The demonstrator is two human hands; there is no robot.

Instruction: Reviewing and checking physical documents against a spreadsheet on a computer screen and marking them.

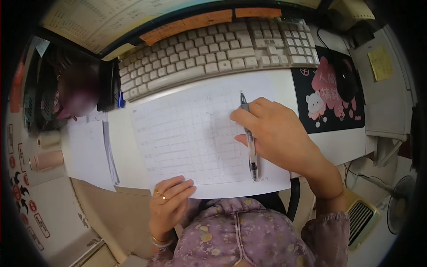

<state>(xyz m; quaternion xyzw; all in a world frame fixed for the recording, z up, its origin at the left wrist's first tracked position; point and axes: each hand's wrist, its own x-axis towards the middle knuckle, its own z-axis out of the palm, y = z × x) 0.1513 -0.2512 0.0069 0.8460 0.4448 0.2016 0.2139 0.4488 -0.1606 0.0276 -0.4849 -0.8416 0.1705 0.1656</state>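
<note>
A white sheet printed with a faint table lies on the desk, its near edge reaching past the desk's front edge. At that edge my left hand wears a ring, its fingers bent together over the paper and its thumb hidden. My right hand is over the right part of the sheet, closed on a pen. The pen has a clear barrel and a dark grip, and its tip points away from me. Index finger and thumb are at its upper half; the other fingers are partly hidden.
A keyboard stands beyond the sheet, below a monitor. On the right, a dark mouse rests on a black and pink mouse pad. Stacked papers and a pink cup are at the left. A fan stands low right.
</note>
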